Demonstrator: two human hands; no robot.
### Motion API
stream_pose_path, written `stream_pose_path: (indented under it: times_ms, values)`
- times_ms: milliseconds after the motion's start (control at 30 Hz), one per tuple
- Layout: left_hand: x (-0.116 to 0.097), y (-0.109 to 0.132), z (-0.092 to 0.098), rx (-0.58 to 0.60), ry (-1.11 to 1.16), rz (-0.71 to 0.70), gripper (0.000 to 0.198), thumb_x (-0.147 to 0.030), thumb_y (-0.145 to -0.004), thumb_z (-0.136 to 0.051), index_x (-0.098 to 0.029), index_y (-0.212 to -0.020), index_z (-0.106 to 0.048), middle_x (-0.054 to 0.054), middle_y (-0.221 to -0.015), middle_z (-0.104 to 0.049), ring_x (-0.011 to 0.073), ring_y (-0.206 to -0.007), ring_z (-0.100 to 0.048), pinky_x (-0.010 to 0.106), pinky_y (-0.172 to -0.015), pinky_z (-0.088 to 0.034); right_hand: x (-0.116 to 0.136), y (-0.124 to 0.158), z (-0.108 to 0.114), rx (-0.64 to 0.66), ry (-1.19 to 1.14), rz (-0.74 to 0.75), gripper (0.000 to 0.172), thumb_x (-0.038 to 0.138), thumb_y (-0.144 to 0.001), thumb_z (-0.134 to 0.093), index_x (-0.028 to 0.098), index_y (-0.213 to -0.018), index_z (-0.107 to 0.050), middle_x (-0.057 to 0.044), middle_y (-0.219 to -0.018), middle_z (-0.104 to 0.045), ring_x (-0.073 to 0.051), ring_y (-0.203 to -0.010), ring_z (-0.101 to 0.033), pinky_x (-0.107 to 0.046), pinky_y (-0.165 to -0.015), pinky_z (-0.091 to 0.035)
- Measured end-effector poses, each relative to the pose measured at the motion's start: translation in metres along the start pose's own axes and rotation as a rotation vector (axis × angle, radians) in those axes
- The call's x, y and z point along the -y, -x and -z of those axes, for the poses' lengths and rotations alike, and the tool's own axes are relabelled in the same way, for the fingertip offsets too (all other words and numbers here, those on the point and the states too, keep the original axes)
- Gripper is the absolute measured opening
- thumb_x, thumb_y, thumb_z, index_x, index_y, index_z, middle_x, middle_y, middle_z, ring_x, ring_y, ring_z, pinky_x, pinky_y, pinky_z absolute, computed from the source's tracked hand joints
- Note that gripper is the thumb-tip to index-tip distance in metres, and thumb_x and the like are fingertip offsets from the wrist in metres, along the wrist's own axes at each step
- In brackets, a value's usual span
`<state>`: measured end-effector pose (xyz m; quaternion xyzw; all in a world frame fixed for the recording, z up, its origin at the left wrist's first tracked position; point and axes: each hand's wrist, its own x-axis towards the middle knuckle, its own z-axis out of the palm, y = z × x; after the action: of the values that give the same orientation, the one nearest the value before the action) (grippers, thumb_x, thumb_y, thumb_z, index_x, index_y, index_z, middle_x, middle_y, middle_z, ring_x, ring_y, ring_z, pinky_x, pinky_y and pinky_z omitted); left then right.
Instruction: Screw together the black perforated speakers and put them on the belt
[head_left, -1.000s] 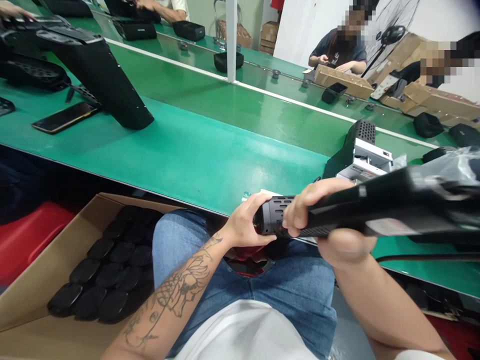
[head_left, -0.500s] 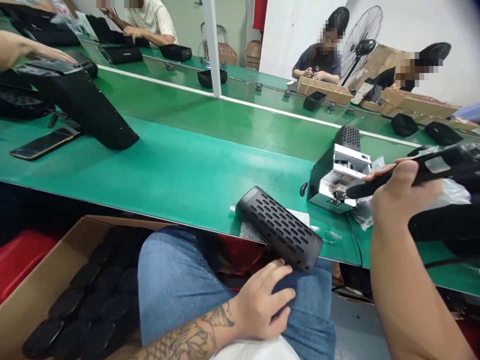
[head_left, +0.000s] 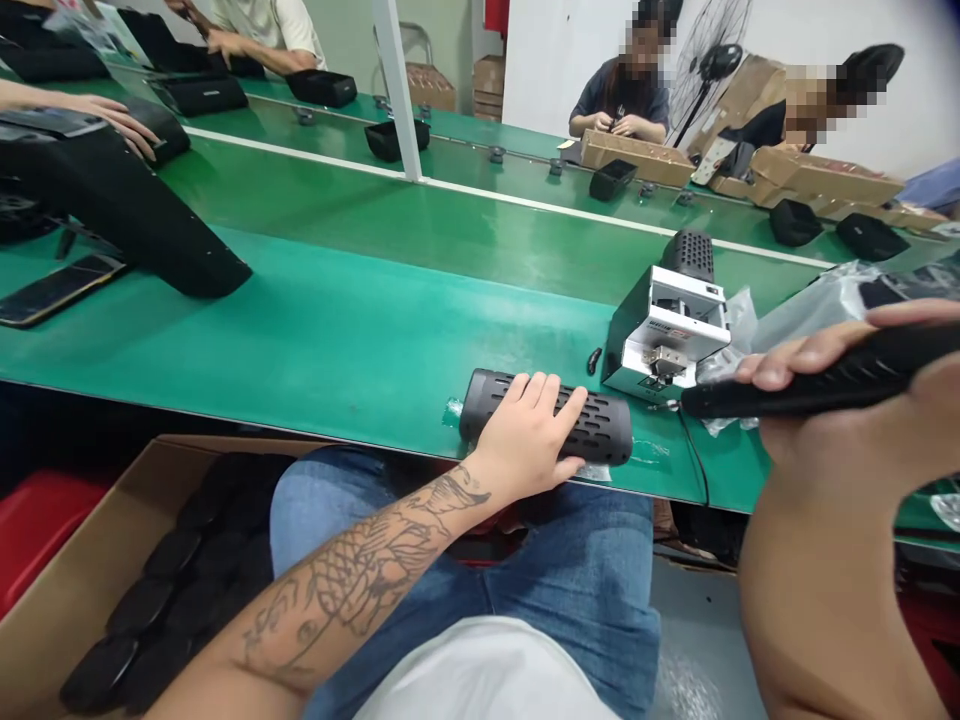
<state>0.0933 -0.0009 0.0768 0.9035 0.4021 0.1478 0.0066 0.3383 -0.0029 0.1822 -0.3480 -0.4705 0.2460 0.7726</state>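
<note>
My left hand [head_left: 529, 435] lies over a black speaker housing [head_left: 611, 430] with rows of oblong slots, its fingers across the top and its thumb on the near side. The housing rests lengthwise along the near table edge, on a pad that is mostly covered. My right hand [head_left: 840, 400] is wrapped round a black electric screwdriver [head_left: 795, 395], which points left. Its thin bit is just in front of a black and white screw feeder [head_left: 667, 330]; whether a screw sits on the tip is too small to tell.
A small black piece [head_left: 594, 361] lies left of the feeder. Clear plastic bags [head_left: 795, 300] are at its right. An open carton [head_left: 112, 560] of black parts stands at my left. A co-worker's hand [head_left: 112, 120] is by a large black case [head_left: 150, 220]; other people sit across the table.
My left hand has risen from my lap side onto the housing, which has turned from slanting over the edge to lying along it. The screwdriver has drawn back from the feeder.
</note>
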Motion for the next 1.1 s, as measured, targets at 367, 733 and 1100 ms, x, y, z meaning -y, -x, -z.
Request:
stream_pose_path:
  times_ms: [367, 733, 1100]
  values:
    - [-0.010, 0.001, -0.009, -0.036, -0.041, 0.102, 0.088, -0.060, -0.089, -0.066, -0.012, -0.159, -0.043, 0.027, -0.152, -0.049, 0.0446, -0.142, -0.044, 0.059, -0.123, -0.025, -0.004, 0.054, -0.018, 0.377, -0.111, -0.040, 0.046, 0.062, -0.079, -0.081, 0.020, -0.098, -0.078, -0.003, -0.062, -0.067, -0.022, -0.044, -0.061, -0.040, -0.043, -0.052]
    - [-0.012, -0.002, -0.008, -0.031, -0.042, 0.120, 0.087, -0.059, -0.088, -0.066, -0.012, -0.158, -0.045, 0.027, -0.152, -0.049, 0.0448, -0.142, -0.044, 0.059, -0.124, -0.025, -0.019, 0.053, -0.015, 0.383, -0.144, -0.087, 0.042, 0.057, -0.079, -0.083, 0.020, -0.095, -0.075, -0.003, -0.066, -0.067, -0.023, -0.048, -0.063, -0.041, -0.047, -0.054]
    - [-0.013, -0.002, -0.007, -0.013, -0.039, 0.124, 0.086, -0.058, -0.088, -0.066, -0.012, -0.158, -0.044, 0.026, -0.153, -0.049, 0.0449, -0.141, -0.044, 0.059, -0.123, -0.025, -0.025, 0.045, -0.016, 0.571, -0.163, -0.250, 0.041, 0.054, -0.077, -0.086, 0.019, -0.094, -0.073, -0.003, -0.069, -0.067, -0.021, -0.051, -0.063, -0.039, -0.051, -0.055]
